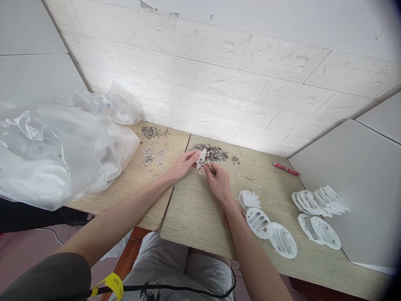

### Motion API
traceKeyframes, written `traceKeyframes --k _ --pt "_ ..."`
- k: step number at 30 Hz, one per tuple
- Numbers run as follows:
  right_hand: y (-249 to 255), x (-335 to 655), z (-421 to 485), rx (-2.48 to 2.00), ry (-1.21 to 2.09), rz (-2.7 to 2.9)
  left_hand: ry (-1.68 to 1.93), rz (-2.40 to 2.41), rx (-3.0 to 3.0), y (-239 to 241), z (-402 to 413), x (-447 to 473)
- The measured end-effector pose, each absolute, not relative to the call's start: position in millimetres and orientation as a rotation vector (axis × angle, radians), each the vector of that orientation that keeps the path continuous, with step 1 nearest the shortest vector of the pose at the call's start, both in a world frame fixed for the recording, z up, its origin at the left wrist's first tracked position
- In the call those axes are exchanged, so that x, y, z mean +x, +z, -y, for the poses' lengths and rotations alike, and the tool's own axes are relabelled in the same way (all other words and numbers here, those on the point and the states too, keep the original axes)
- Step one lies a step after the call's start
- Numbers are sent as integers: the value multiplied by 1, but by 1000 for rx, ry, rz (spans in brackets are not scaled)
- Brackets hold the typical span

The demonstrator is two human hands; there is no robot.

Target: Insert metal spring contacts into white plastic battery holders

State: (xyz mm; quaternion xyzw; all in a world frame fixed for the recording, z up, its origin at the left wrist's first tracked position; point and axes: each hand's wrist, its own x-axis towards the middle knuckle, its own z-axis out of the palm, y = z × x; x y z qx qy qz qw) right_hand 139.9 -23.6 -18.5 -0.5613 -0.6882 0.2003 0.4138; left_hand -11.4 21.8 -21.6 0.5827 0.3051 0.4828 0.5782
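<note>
Over the middle of the table, my left hand (185, 164) is closed on a white round plastic plate (202, 158), tilted so it shows nearly edge-on. It looks like the round battery holders lying on the table. My right hand (218, 182) is closed on a slim tool (210, 168) with a tan and dark shaft. The tool's tip is close to the plate's face; its exact kind is too small to make out. Just behind both hands lies a heap of small metal pieces (216, 153).
More small metal parts (152, 155) lie on the left. A large clear plastic bag (62, 150) of white parts fills the left side. At right are several white battery holders (282, 240), a row of them (319, 201) by the side panel, and a red pen (286, 169).
</note>
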Motion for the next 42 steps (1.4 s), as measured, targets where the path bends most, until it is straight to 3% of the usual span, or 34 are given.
traceKeyframes --k 29,42 --pt "-18 142 27 -1528 307 1837 1107 -736 1118 -16 -11 -6" --pt "-11 154 23 -1550 409 1852 1133 -707 1028 -18 -22 -7"
